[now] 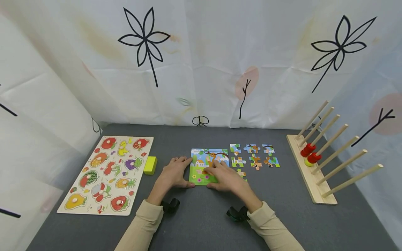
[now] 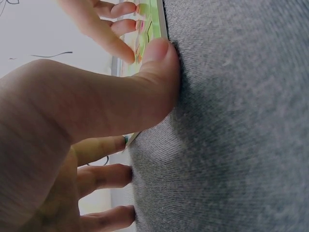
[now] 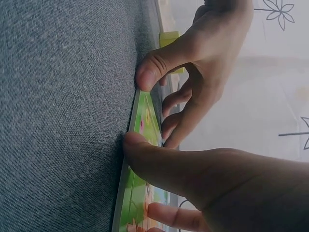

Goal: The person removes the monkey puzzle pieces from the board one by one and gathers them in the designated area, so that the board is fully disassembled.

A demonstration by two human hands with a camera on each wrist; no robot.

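Note:
A jigsaw puzzle board (image 1: 201, 177) with a green meadow, a house and an orange-brown animal lies flat on the grey table between both hands. My left hand (image 1: 175, 173) braces its left side, with the thumb at the near left corner and the index finger near the far left corner. On the board's right half, my right hand (image 1: 226, 177) presses its fingertips on the picture while the thumb touches the near edge. That hand covers part of the picture. Several loose jigsaw pieces (image 1: 255, 160) lie in rows to the right, one partly hidden by the right hand.
At the left is a fruit knob-puzzle board (image 1: 106, 181), with a yellow block (image 1: 150, 165) beside its right edge. A wooden peg rack (image 1: 309, 174) with slanting rods and a few red and yellow beads (image 1: 308, 150) stands at the right. White patterned cloth (image 1: 201, 69) hangs behind.

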